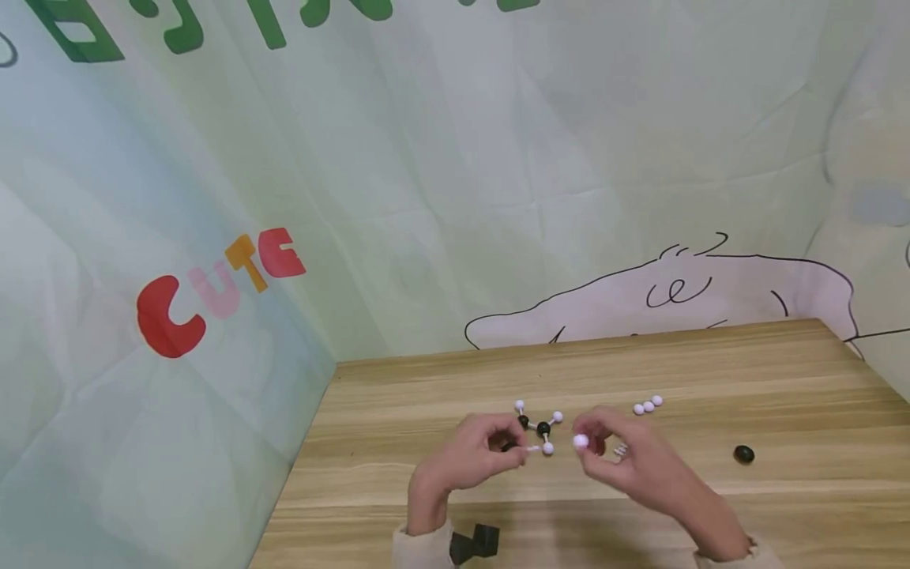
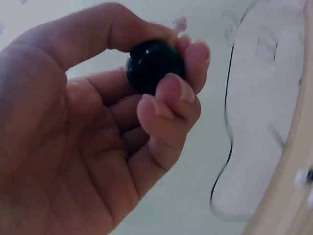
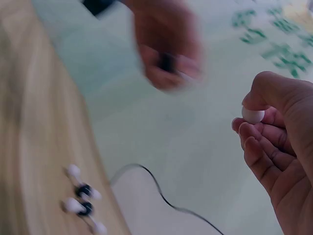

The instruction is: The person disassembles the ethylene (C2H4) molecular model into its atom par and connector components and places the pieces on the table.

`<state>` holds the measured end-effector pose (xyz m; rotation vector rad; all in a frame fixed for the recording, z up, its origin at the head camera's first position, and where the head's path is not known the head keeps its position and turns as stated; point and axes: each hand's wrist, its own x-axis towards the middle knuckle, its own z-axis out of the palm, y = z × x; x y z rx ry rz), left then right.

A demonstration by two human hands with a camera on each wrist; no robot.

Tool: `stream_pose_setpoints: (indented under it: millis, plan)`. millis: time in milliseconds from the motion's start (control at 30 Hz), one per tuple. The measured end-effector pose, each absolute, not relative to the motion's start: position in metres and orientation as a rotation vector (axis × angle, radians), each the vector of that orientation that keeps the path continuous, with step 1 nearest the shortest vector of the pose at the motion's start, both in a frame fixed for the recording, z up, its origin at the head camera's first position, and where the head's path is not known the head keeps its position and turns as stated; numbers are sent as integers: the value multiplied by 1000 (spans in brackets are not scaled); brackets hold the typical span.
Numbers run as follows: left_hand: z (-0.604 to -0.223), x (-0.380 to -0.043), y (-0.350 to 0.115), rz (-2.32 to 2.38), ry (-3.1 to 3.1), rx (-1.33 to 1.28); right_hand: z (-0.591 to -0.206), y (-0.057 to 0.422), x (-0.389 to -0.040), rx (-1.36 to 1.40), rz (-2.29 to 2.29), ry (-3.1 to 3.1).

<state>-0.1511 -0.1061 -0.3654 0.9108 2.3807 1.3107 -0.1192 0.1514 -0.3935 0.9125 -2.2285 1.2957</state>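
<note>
In the head view my left hand (image 1: 465, 454) is raised over the table, gripping a black ball (image 2: 154, 66) between thumb and fingers. A short white stick (image 1: 532, 448) pokes out of that ball toward the right. My right hand (image 1: 640, 462) pinches a small white ball (image 3: 253, 113) between thumb and fingertips, a short way to the right of the stick's tip. Behind and between the hands lies a ball-and-stick model (image 1: 543, 428), with two black balls joined by a stick and several white balls on the ends.
Three white balls (image 1: 648, 407) lie in a row beyond the right hand. Several white sticks (image 1: 621, 450) lie partly hidden behind that hand. A loose black ball (image 1: 744, 454) sits farther right on the wooden table (image 1: 384, 427). A printed cloth (image 1: 455, 174) hangs behind the table.
</note>
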Motion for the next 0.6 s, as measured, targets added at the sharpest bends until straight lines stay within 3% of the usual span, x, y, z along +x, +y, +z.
stream_pose_setpoints:
  millis: [133,300,600]
  plan:
    - [-365,-151,-136,1388,2489,696,-387,192,-125,648,1242,-2232]
    - [-360,-153,-145,1367,2534,669,-388,226,-150,415,1061,-2387]
    - [-361,-150,-131,1335,2533,668,-439,261,-196,176,997,-2777]
